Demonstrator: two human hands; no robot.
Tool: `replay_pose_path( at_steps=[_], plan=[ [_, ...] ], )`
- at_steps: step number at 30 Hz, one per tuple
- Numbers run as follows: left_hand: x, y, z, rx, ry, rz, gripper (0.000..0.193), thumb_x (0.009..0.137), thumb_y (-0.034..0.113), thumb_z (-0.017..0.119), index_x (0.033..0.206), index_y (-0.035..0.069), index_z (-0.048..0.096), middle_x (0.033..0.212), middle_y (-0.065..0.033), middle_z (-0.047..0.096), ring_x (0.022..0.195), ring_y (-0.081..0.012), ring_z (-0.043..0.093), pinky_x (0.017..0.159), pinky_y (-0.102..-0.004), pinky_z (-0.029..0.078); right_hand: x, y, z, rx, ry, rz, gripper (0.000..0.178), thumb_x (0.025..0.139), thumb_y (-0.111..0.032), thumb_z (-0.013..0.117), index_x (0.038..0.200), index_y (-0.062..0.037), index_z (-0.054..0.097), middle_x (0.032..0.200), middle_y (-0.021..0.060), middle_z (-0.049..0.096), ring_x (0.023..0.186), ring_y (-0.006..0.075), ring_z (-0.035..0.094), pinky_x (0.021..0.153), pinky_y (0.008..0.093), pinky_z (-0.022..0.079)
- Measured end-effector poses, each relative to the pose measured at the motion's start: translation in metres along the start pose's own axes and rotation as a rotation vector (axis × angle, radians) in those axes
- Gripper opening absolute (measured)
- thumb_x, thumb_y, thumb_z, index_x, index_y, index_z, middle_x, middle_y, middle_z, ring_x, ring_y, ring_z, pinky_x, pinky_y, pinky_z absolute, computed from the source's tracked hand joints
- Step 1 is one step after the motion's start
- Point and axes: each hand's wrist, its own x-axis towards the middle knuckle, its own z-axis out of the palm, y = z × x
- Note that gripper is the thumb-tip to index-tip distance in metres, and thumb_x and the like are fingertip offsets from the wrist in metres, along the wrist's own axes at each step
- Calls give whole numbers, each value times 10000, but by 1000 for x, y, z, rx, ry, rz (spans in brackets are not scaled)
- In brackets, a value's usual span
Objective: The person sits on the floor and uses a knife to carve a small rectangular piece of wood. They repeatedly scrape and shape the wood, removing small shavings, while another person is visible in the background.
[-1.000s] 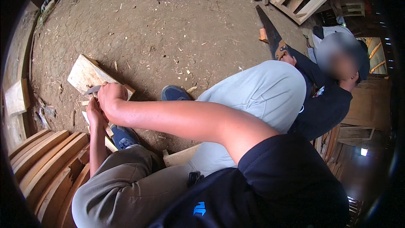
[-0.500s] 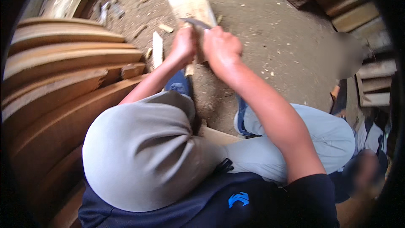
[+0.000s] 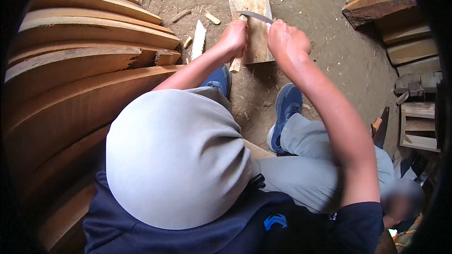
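My left hand [image 3: 234,38] is closed round a short wooden stick [image 3: 235,66], whose ends show above and below the fist. My right hand [image 3: 288,41] grips a knife with a curved blade [image 3: 258,16]; its handle is mostly hidden in the fist. The blade reaches left from my right hand, its tip at the upper end of the stick. Both hands are over or beside a pale wooden board [image 3: 256,44] on the dirt ground, beyond my shoes.
Stacked thick planks [image 3: 84,82] fill the left side. A jagged pale wood strip [image 3: 198,40] and a small offcut [image 3: 212,18] lie left of the board. More timber [image 3: 383,0] is piled at the far right. Another person [image 3: 400,197] is at the lower right.
The view has shifted, so the board, hands and planks appear farther right and higher. My right shoe shows more fully. Both hands keep their grips, with the blade still at the stick's upper end.
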Motion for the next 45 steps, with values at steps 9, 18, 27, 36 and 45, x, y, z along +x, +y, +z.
replay_pose_path(
  at_steps=[9, 18, 27, 36, 45],
  plan=[
    [5, 1, -13, -62, -71, -50, 187, 910, 285, 395, 884, 115, 471, 615, 4, 406, 422, -123, 381, 357, -291, 286, 7, 22, -18, 83, 11, -183, 460, 983, -360, 362, 893, 4, 629, 836, 241, 659, 794, 396, 653, 706, 472, 527],
    [4, 3, -13, -50, -91, -89, 184, 905, 293, 405, 911, 121, 470, 674, 12, 417, 468, -108, 393, 385, -263, 289, 4, 30, -17, 113, -30, -185, 501, 982, -386, 339, 909, 14, 631, 888, 272, 643, 855, 434, 628, 757, 511, 502],
    [0, 7, -17, 14, -90, -92, 180, 905, 270, 390, 934, 109, 467, 662, 20, 376, 463, -92, 369, 393, -249, 280, 8, 27, -13, 94, -22, -238, 530, 983, -377, 338, 868, 45, 637, 879, 283, 642, 836, 435, 636, 757, 510, 507],
    [3, 0, -15, 95, -44, -16, 201, 921, 275, 375, 839, 107, 449, 599, 13, 354, 382, -105, 351, 337, -283, 230, 30, 23, -34, 74, -299, -249, 525, 982, -335, 320, 921, 84, 630, 931, 313, 631, 897, 445, 624, 813, 502, 487],
    [0, -2, -8, 86, -100, -45, 195, 914, 275, 388, 851, 102, 452, 602, 4, 376, 380, -122, 376, 328, -296, 261, 23, 23, -9, -54, -36, -109, 413, 979, -295, 366, 977, -4, 659, 960, 199, 680, 894, 358, 670, 736, 446, 547]
  ],
)
